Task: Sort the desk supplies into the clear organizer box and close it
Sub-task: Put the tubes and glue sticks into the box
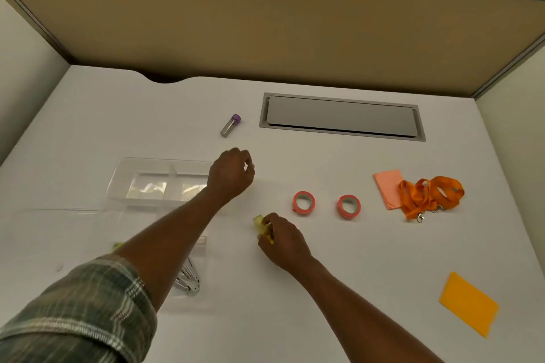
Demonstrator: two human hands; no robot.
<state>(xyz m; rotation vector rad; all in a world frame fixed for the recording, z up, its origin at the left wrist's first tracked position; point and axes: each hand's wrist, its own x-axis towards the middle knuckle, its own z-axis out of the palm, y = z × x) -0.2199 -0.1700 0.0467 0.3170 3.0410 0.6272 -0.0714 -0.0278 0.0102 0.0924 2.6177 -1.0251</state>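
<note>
My right hand (283, 240) pinches a small yellow item (261, 224); my left hand (231, 175), fingers curled, hovers beside the clear organizer box (141, 183); its grip is unclear.

The left arm (165, 233) covers part of the clear organizer box (147, 183), so its near side is hard to see; some shiny metal clips (188, 283) peek out from under the arm, half hidden; the right hand (283, 242) wraps a small yellow thing (261, 224), too covered to name; the left hand (233, 174) pinches something tiny and white, too small to tell.
</note>
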